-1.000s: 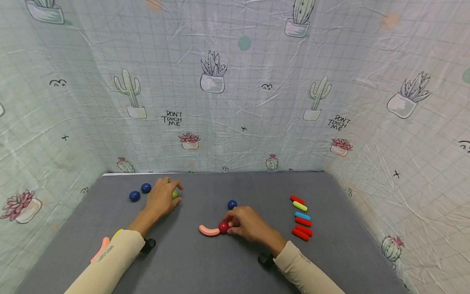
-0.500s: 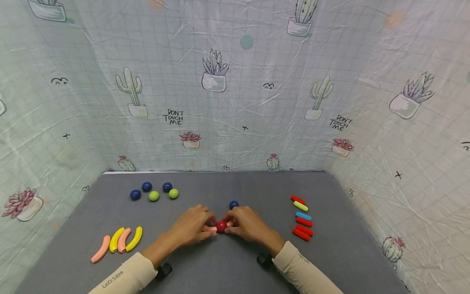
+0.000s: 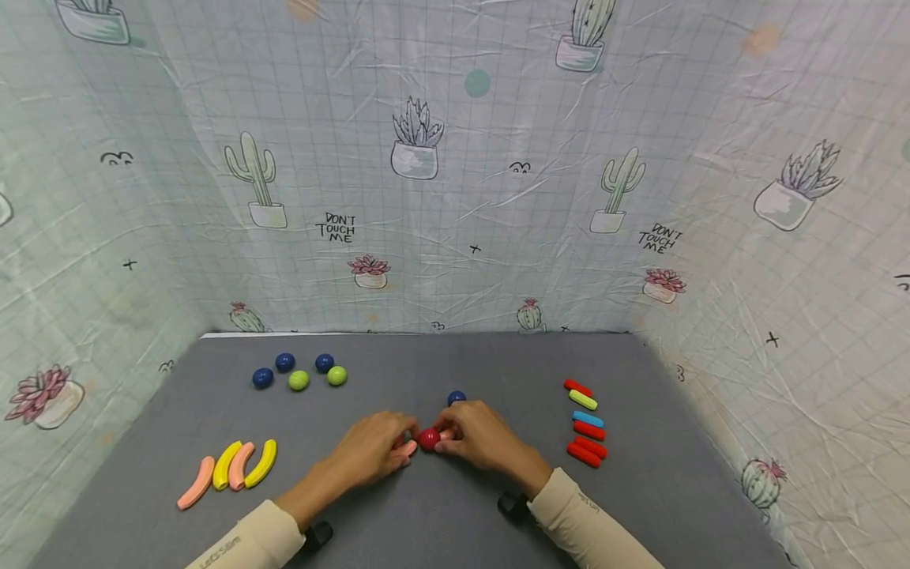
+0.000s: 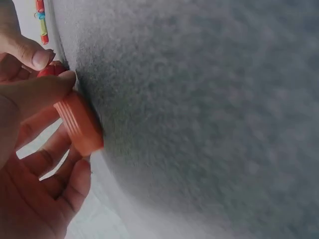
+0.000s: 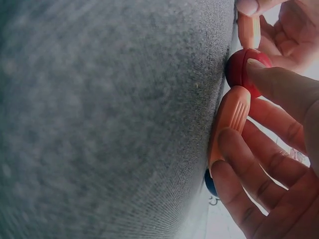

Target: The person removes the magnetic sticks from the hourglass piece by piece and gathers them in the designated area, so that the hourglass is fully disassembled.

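In the head view my left hand [image 3: 373,449] pinches a curved salmon-coloured stick [image 4: 79,122] between thumb and fingers, low over the table. My right hand [image 3: 483,435] grips a smooth red ball [image 5: 244,72], its thumb pressed on the ball's side. A second curved salmon stick [image 5: 230,112] extends from the ball under the right fingers, with grooves along its side. The right wrist view shows the left-hand stick's end close against the ball; whether they are joined I cannot tell. Behind the right hand sits a blue ball [image 3: 456,397], partly hidden.
Blue balls [image 3: 263,378] and green balls [image 3: 298,381] lie at the back left. Yellow curved sticks [image 3: 261,464] and salmon ones [image 3: 195,484] lie at the front left. Short red sticks [image 3: 588,430], a blue one [image 3: 586,420] and a yellow one [image 3: 583,400] lie at right.
My left hand has left a green ball at the back left, come forward and right, and taken hold of the salmon stick left of the red ball. The right hand has barely moved.
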Available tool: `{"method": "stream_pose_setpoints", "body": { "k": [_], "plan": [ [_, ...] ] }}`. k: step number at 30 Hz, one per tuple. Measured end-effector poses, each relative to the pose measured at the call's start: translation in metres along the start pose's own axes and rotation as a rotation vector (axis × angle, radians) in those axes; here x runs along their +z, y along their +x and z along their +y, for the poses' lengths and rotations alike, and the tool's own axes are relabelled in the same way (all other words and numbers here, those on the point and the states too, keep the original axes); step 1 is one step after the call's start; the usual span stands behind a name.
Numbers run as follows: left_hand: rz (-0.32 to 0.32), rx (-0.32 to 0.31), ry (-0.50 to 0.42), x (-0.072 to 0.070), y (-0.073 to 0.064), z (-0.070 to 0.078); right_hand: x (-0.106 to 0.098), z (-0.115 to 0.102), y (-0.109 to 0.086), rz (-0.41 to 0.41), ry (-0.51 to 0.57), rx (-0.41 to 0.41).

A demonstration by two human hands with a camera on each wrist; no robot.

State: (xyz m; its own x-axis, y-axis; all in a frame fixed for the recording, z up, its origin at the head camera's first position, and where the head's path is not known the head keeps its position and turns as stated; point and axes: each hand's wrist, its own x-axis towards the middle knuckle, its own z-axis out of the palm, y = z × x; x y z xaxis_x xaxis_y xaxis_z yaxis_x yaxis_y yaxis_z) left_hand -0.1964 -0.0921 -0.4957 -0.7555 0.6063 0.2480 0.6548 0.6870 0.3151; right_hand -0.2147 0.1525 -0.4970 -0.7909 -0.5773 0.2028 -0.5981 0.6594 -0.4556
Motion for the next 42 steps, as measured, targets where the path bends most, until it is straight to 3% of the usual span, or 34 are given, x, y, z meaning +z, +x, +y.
{"method": "stream_pose_setpoints", "body": {
  "k": [5,10,19,24,32,37,42],
  "plan": [
    [-0.030,-0.022,-0.100,-0.005,-0.011,-0.007,-0.001,0.000,-0.001,-0.008,0.015,0.005],
    [-0.064,-0.108,-0.189,-0.016,-0.024,-0.021,-0.003,0.003,-0.001,0.018,0.016,-0.009],
    [-0.068,-0.226,-0.244,-0.041,-0.055,-0.048,-0.002,0.002,0.000,0.000,-0.018,-0.027],
    [-0.085,-0.298,-0.184,-0.053,-0.070,-0.057,-0.002,0.003,0.000,0.007,0.001,-0.027],
    [-0.088,-0.402,-0.012,-0.066,-0.091,-0.075,-0.004,0.009,-0.003,0.006,-0.034,-0.001],
    [-0.031,-0.371,0.114,-0.070,-0.102,-0.083,-0.003,0.005,-0.001,-0.007,-0.063,-0.034],
    [0.026,-0.369,0.176,-0.072,-0.105,-0.082,-0.007,0.003,-0.004,0.067,-0.076,-0.047]
  ]
}}
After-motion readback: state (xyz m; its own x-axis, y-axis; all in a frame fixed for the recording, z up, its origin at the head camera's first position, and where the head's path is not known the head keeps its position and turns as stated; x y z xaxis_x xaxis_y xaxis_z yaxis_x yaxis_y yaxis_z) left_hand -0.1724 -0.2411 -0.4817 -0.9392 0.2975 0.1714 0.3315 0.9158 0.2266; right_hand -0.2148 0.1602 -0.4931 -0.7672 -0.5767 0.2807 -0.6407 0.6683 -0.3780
